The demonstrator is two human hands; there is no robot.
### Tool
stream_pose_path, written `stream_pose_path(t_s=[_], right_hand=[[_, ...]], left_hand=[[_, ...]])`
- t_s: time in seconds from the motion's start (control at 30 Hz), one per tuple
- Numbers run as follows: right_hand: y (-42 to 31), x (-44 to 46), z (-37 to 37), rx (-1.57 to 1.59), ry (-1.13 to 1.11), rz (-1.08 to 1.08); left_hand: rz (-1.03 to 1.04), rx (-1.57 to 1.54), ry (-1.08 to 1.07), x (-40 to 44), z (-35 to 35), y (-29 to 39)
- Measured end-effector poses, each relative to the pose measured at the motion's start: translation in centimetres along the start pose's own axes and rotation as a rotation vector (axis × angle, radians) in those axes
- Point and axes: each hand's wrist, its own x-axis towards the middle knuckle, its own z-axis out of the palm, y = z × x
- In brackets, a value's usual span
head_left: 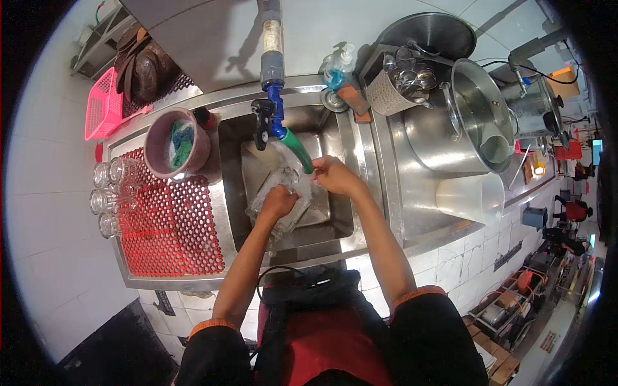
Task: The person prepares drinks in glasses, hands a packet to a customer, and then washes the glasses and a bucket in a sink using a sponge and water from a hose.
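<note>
Over the metal sink, my left hand is closed on a clear container, whose exact shape is hard to make out. My right hand pinches the lower end of the green hose, just above and to the right of the container. The hose hangs from a blue tap with a black handle. Something pale lies in the sink behind the container.
Left: pink bucket with scrubbers, red perforated mat, glass mugs, pink basket. Right: soap bottle, utensil basket, large pot, white container. People stand far right.
</note>
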Motion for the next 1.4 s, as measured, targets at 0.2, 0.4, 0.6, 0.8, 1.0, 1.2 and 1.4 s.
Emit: stream_pose_path(t_s=[0.2, 0.4, 0.6, 0.8, 1.0, 1.2, 1.4], right_hand=[[1.6, 0.4, 1.4, -0.021, -0.018, 0.054], [-2.6, -1.1, -0.7, -0.074, -0.036, 0.069], [3.1, 1.1, 1.9, 0.161, -0.1, 0.119], [-1.5, -0.7, 0.1, 0.345, -0.196, 0.128], [-0.7, 0.3, 0.9, 0.401, -0.073, -0.004], [0.8, 0.2, 0.6, 0.084, -0.013, 0.077], [-2.2, -0.8, 1.2, 0.493, -0.047, 0.109]], left_hand=[[-0.076, 0.299, -0.332, 1.8, 0.2, -0.3], [0.031, 0.069, -0.025, 2.1, 0.9, -3.0], [0.092, -0.264, 0.137, 0.1, 0.1, -2.2], [0.287, -0.543, 0.086, -0.8, 1.2, -1.9], [0.397, -0.378, -0.007, -2.7, -0.2, -0.2], [0.323, -0.417, -0.001, -3.5, 0.3, -0.4], [0.557, -0.06, 0.176, -3.7, 0.2, -1.8]])
